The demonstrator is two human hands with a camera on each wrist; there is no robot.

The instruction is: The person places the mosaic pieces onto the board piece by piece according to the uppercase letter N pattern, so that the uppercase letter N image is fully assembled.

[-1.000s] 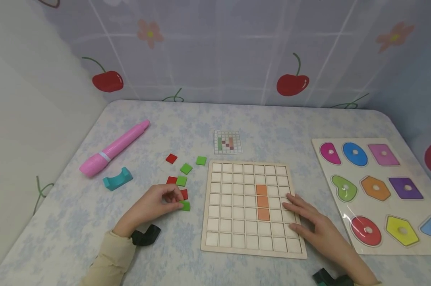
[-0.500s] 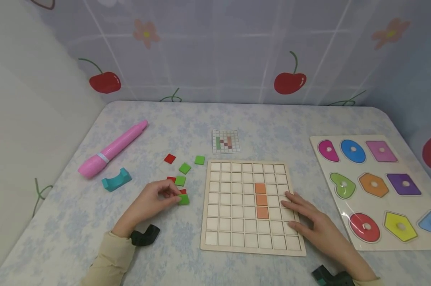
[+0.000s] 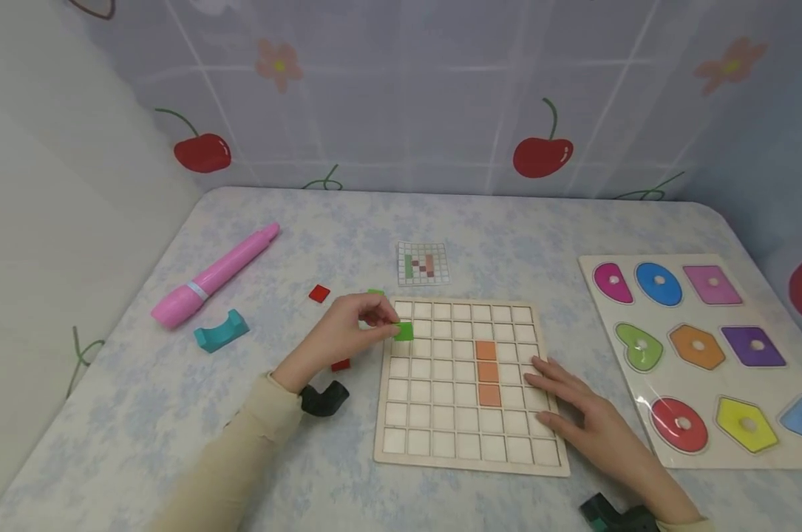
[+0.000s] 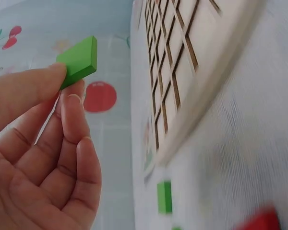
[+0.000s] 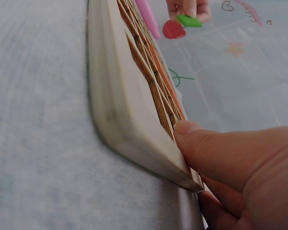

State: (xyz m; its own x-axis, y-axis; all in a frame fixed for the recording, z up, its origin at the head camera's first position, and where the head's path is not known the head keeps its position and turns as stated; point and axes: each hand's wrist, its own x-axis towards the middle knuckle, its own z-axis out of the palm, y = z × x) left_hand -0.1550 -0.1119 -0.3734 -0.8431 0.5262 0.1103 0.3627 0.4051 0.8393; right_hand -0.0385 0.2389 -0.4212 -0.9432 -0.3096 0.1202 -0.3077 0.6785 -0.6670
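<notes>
Between thumb and fingertips my left hand pinches a green square tile, held above the upper left cells of a wooden grid board. The left wrist view shows this green tile raised off the surface and tilted. My right hand rests on the board's right edge, fingers extended over it; its thumb touches the rim in the right wrist view. Three orange tiles fill a column in the grid. Loose red tiles and green tiles lie left of the board, partly hidden by my left hand.
A small printed pattern card lies behind the board. Farther left are a pink pen-shaped object and a teal curved block. A knobbed shape puzzle occupies the right side. A wall stands along the table's back.
My left hand has picked up the green tile from among the loose ones and carried it right and away from me, over the board. The right hand stays on the board's edge.
</notes>
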